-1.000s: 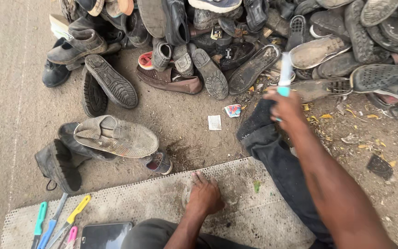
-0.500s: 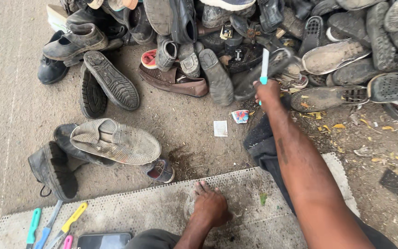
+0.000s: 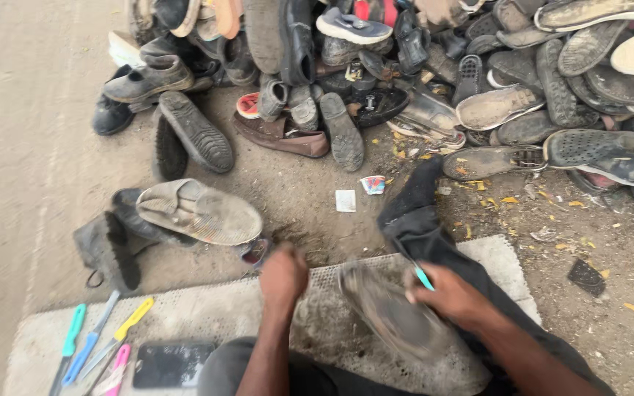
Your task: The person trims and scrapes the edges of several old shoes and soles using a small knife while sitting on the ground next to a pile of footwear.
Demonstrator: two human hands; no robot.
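Pulled back from the heap of worn shoes (image 3: 478,88), the right hand (image 3: 453,297) now sits low over the pale perforated mat (image 3: 207,315), fingers wrapped round a slim turquoise-handled tool (image 3: 423,277) and pressed against a grey, dusty, blurred shoe sole (image 3: 394,315) just left of it. Clenched beside that sole, the left hand (image 3: 282,275) looks loosely fisted (whether it pinches anything, I cannot tell), so the work has apparently shifted from fetching to handling the sole.

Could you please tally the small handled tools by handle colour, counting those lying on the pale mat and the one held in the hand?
Teal: 2, a lying teal-handled tool and a held teal-handled tool in the right hand
Blue: 1, a blue-handled tool
Yellow: 1, a yellow-handled tool
Pink: 1, a pink-handled tool
Total: 5
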